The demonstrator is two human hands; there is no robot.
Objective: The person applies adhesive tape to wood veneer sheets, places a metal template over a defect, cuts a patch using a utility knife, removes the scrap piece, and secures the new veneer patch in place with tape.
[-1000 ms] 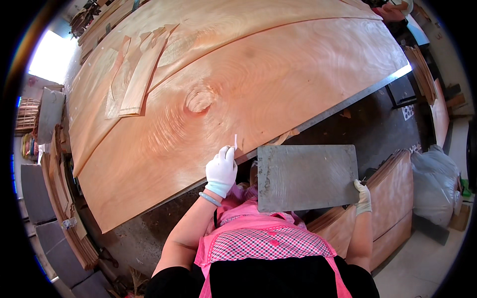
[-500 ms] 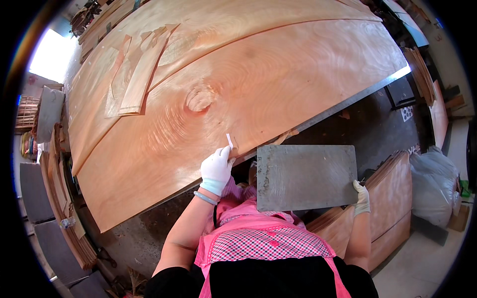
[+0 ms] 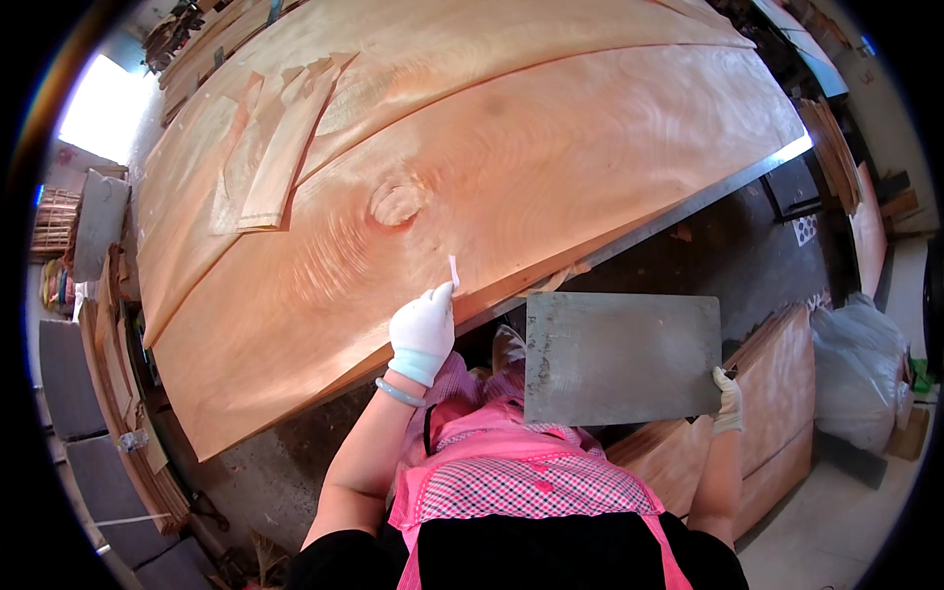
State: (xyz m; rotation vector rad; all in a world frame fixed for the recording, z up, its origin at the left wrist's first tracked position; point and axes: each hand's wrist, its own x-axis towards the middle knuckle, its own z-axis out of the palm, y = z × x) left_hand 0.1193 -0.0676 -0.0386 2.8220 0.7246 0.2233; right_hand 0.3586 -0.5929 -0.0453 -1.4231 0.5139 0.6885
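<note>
One broad sheet of reddish veneer (image 3: 551, 167) covers nearly the whole tabletop (image 3: 688, 211), its grain swirling round a knot (image 3: 398, 202) near the middle, with a few loose veneer strips (image 3: 270, 157) lying on it toward the far left. Next in size is a flat grey rectangular board (image 3: 624, 356), held out level over the dark floor (image 3: 728, 256) just off the tabletop's near edge; the right hand (image 3: 728, 401), gloved in white, pinches its lower right corner. More veneer sheets stand stacked (image 3: 777, 413) low on the right beside a pale sack (image 3: 860, 369). The left hand (image 3: 423, 332), also in a white glove with a pale bangle at the wrist, rests on the sheet's near edge, fingers pressed together round a small white stick (image 3: 453, 270) — thin, upright, its tip poking above the fingertips. Over the last second this hand has crept slightly along the edge and the stick has tilted a little; the board has barely moved — the marking or patching near that edge looks still under way.
</note>
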